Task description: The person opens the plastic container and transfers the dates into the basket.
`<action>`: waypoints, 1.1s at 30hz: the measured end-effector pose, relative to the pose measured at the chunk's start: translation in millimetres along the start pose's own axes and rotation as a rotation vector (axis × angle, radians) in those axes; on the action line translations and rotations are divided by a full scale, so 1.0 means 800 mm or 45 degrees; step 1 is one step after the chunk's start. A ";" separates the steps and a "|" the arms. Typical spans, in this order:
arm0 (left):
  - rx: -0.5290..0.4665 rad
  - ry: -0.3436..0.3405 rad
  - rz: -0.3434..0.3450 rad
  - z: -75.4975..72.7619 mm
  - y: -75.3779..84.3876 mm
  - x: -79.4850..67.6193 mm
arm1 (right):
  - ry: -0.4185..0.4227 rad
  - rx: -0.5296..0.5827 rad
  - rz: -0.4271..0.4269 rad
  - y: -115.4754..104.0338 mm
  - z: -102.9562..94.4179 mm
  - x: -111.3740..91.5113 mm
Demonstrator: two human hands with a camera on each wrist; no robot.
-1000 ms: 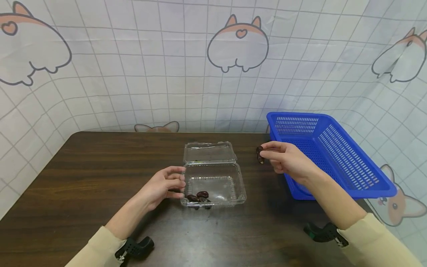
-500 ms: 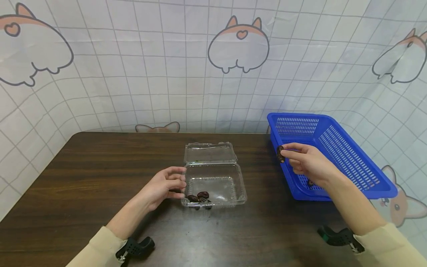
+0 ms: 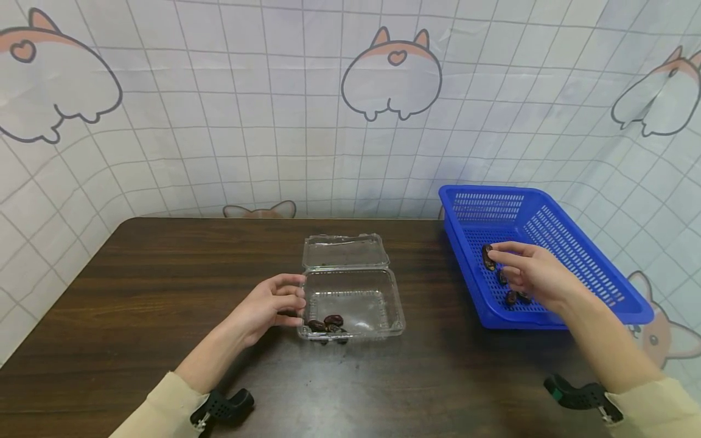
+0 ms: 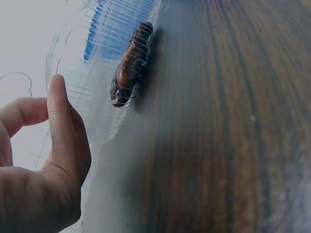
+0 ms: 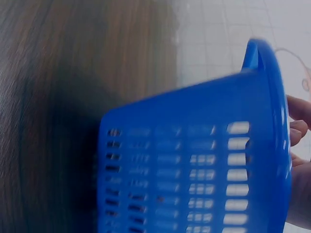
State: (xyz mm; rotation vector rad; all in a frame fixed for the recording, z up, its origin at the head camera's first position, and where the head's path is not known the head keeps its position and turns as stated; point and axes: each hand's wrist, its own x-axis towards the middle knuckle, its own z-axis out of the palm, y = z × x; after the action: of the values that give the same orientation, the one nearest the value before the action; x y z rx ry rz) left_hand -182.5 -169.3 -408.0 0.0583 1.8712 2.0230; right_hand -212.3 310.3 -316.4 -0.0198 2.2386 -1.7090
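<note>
Right hand (image 3: 542, 278): date (image 3: 488, 258) pinched.
Fingertips clamped on it, blue basket (image 3: 588, 258) beneath; left hand (image 3: 261, 309): fingers apart, clear box (image 3: 356, 304) at their tips.

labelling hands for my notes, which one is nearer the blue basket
Right. The right hand is over the blue basket, pinching a date; the left hand is farther off, beside the clear box.

A screened-off indoor corner, its wider building untold, is suggested by the creased white grid-patterned sheet (image 3: 306, 152) hung behind and beside the dark-brown wood-grain worktop (image 3: 181, 267).
</note>
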 end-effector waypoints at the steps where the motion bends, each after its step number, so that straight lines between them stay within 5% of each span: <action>1: 0.000 0.000 0.000 0.000 0.000 0.000 | -0.001 0.004 0.007 0.002 -0.003 0.000; 11: 0.001 0.001 0.001 0.000 -0.001 0.000 | 0.028 -0.012 0.023 0.020 -0.023 -0.004; 33: 0.001 0.004 0.007 0.002 -0.001 -0.001 | 0.056 -0.056 -0.010 0.031 -0.026 -0.004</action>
State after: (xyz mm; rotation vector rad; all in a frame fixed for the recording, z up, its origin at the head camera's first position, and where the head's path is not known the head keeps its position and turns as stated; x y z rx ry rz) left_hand -181.5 -168.1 -408.1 0.0604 1.8757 2.0275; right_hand -210.3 337.4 -334.4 -0.0015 2.3108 -1.6798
